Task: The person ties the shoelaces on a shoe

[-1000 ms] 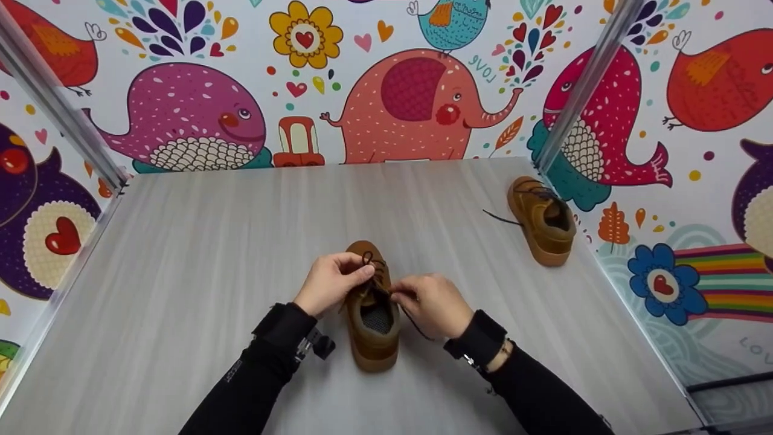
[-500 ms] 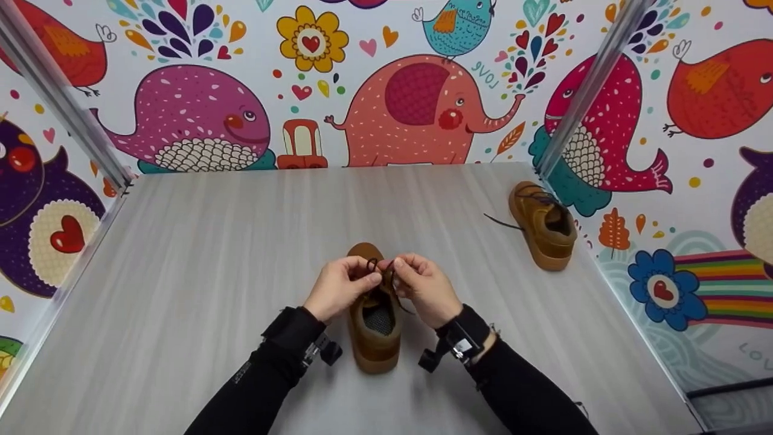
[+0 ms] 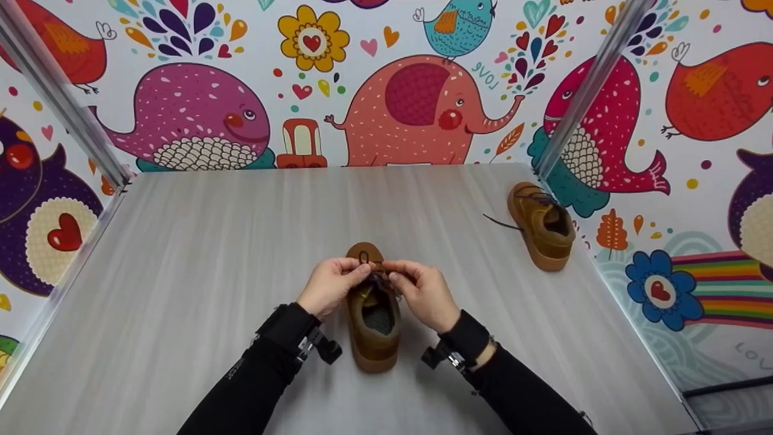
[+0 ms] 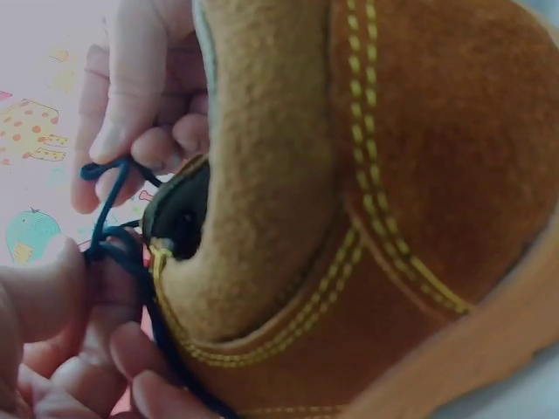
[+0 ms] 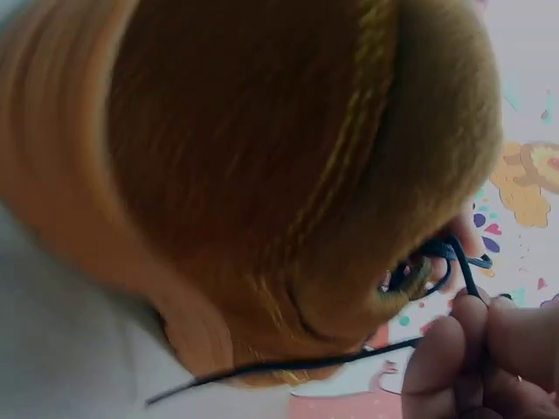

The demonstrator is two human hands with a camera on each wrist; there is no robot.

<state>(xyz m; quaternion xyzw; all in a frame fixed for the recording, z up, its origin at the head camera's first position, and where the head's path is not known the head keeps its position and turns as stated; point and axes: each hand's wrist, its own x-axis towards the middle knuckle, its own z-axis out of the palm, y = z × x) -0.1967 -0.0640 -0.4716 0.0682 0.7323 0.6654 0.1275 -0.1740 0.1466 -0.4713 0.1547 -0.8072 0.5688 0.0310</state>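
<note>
A brown lace-up shoe (image 3: 374, 350) sits sole down, its toe pointing away from me. In the head view, my left hand (image 3: 329, 289) pinches the dark shoelace (image 3: 363, 257) over the tongue, and a small loop of it stands up. My right hand (image 3: 426, 297) pinches the lace on the other side; a short stretch runs between the two hands. The left wrist view shows the lace (image 4: 106, 209) looped at the left fingertips. A loose lace end (image 5: 279, 363) trails from my right fingers along the shoe's side in the right wrist view.
A matching brown shoe (image 3: 542, 226) stands at the back right beside the wall, its lace end (image 3: 501, 222) lying out to the left. Printed panels (image 3: 205, 115) with cartoon animals enclose the pale wood-grain table (image 3: 211, 254) at the back and sides.
My right hand went from low beside the shoe opening up to the lace near my left hand, then slightly back. My left hand keeps the loop pinched. The shoe stays in place.
</note>
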